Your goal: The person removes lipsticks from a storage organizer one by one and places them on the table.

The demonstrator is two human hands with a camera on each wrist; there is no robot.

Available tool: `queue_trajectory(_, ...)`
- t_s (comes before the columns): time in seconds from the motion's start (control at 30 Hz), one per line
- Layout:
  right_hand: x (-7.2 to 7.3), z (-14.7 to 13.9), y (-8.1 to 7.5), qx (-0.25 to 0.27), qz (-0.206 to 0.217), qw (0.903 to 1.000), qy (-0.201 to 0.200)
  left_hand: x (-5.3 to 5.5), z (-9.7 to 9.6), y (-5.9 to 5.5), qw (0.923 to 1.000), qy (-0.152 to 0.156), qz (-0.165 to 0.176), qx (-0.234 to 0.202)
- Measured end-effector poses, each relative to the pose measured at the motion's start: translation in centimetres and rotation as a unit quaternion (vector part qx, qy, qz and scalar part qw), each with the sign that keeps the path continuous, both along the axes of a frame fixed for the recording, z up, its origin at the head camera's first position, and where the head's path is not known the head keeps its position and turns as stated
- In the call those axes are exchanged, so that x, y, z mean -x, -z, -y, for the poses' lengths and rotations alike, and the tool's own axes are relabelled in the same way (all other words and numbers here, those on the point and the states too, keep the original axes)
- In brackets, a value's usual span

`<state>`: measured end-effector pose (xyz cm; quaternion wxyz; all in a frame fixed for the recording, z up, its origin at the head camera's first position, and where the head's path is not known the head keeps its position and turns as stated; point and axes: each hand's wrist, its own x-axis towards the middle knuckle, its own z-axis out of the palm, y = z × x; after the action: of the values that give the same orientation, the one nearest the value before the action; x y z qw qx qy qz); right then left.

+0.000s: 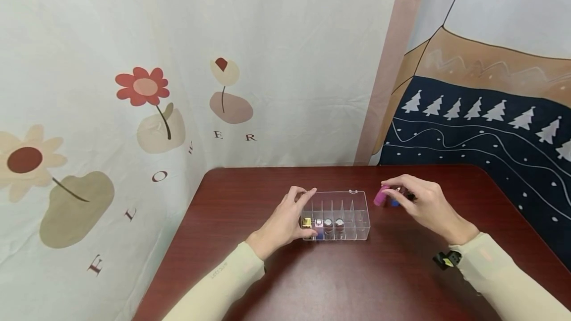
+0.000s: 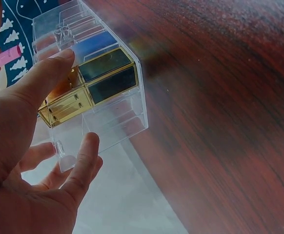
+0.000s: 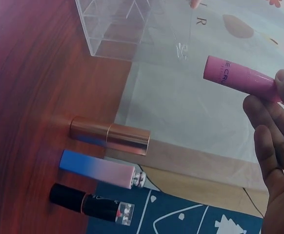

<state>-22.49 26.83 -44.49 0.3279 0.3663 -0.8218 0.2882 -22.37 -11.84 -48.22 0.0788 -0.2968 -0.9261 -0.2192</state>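
Observation:
My right hand (image 1: pixel 424 207) pinches a pink lipstick tube (image 3: pixel 239 78) between thumb and fingers, raised above the table to the right of a clear divided lipstick organizer (image 1: pixel 362 232). At the organizer's left end, my left hand (image 1: pixel 285 219) holds it, thumb at the front and fingers toward the back. A gold-and-black lipstick (image 2: pixel 110 78), a pink-and-blue one (image 1: pixel 319 230) and two with round silvery tops stand in the front row, toward the left. Beyond the right hand, a rose-gold lipstick (image 3: pixel 110 135), a blue-to-pink lipstick (image 3: pixel 98 168) and a black lipstick (image 3: pixel 93 204) stand on the table.
The dark red wooden table (image 1: pixel 339 281) reaches back to a light wall cloth (image 1: pixel 290 63) printed with flowers and letters. A dark blue cloth (image 1: pixel 464 137) with white trees hangs at the right. A small black device (image 1: pixel 446 260) sits at the right wrist.

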Motion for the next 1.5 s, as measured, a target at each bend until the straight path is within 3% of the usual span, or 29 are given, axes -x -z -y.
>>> queue_trajectory(0.83, 0.7, -2.5, 0.0, 0.006, -0.008, 0.9989, 0.046, 0.0, 0.0, 0.2, 1.0, 0.001, 0.0, 0.0)
queue_trajectory(1.5, 1.6, -6.8, 0.1, 0.028, 0.008, 0.9912, 0.129, 0.1, -0.1, -0.2, 1.0, 0.001, 0.009, 0.0)
